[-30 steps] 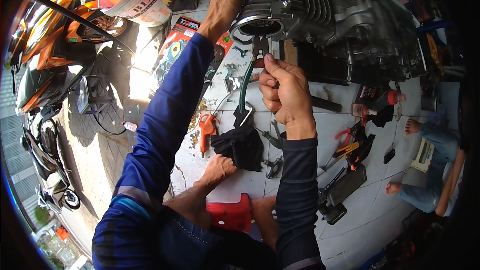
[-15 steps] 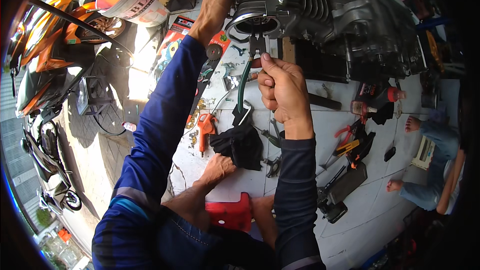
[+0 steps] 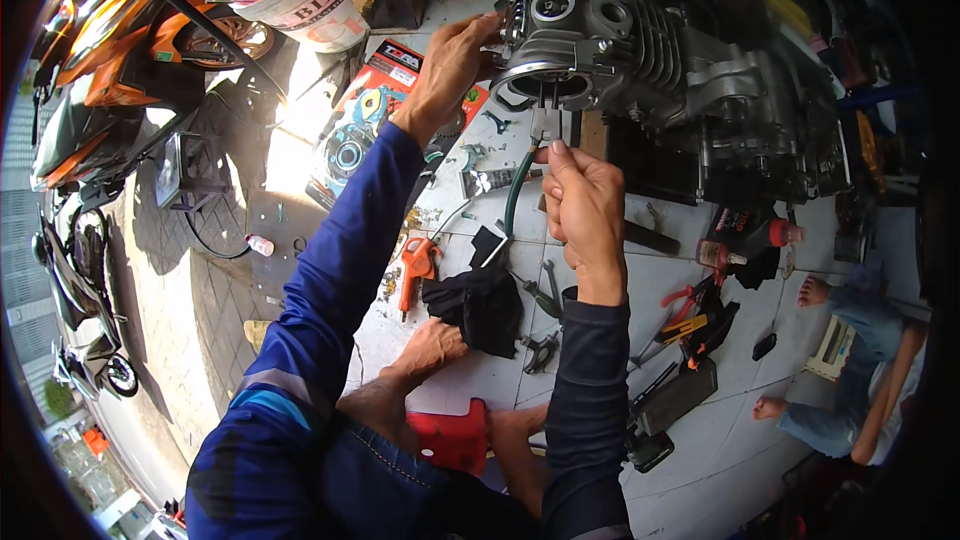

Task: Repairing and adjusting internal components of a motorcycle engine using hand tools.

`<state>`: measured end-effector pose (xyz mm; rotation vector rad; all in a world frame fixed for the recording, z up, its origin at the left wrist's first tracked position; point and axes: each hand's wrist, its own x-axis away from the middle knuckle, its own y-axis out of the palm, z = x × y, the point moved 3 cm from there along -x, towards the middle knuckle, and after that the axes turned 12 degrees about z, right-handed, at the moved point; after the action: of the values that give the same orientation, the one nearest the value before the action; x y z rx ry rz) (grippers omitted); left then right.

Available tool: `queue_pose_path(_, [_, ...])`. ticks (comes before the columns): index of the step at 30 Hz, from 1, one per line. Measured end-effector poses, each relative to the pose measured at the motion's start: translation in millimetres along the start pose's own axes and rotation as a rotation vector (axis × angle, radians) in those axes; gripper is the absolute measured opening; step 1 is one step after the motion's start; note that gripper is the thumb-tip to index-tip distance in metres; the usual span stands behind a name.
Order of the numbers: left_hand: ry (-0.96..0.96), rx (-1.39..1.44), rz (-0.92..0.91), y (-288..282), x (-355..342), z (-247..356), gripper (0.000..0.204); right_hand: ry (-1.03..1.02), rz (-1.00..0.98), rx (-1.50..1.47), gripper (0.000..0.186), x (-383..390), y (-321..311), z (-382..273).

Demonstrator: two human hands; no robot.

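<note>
A grey metal engine (image 3: pixel 590 55) with cooling fins and a round opening in its head lies at the top of the view. My right hand (image 3: pixel 588 202) is closed round the green handle of a pair of pliers (image 3: pixel 520 180), whose jaws reach up into that opening. What the jaws touch inside is hidden. Against the left side of the engine head rests my left hand (image 3: pixel 455 65), its fingertips partly hidden by the metal, seemingly steadying it. Beneath the pliers, small metal parts (image 3: pixel 475 155) lie on the tiled floor.
An orange tool (image 3: pixel 415 268) and black cloth (image 3: pixel 478 310) lie near my foot. Further right are red-handled pliers (image 3: pixel 678 298) and red-capped bottles (image 3: pixel 785 232). A bucket (image 3: pixel 300 5) and parked motorcycles (image 3: pixel 110 70) stand left. Another person's bare feet (image 3: pixel 812 290) show at right.
The whole view has shifted, so the engine appears lower and further right. My right hand still grips the pliers at the opening, and my left hand stays at the engine's side.
</note>
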<state>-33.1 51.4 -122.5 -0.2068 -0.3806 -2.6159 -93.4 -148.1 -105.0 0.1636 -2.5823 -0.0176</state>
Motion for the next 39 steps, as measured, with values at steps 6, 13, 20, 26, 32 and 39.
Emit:
queue_pose_path(6, [-0.091, 0.027, 0.003, -10.0, -0.4, -11.2, 0.028, 0.052, -0.018, -0.105, 0.029, 0.9, -0.1, 0.6])
queue_pose_path(13, [-0.168, 0.200, -0.097, -7.4, -23.7, -55.1, 0.027, 0.134, -0.060, -0.157, 0.028, 4.9, 2.1, -5.1])
queue_pose_path(20, [-0.131, 0.157, -0.171, -6.3, -26.1, -70.8, 0.032, 0.162, -0.037, -0.153, 0.026, 5.9, 1.4, -6.7])
queue_pose_path(26, [-0.093, 0.126, -0.071, -4.3, -18.8, -65.4, 0.021, 0.152, -0.014, -0.142, 0.026, 6.4, 2.4, -6.3])
queue_pose_path(32, [-0.072, 0.093, -0.044, -4.4, -10.2, -55.8, 0.031, 0.200, -0.048, -0.215, 0.025, 8.4, 4.0, -7.4])
queue_pose_path(39, [-0.065, 0.075, -0.066, -4.1, -12.6, -57.1, 0.031, 0.225, -0.069, -0.215, 0.025, 6.6, 2.1, -7.8])
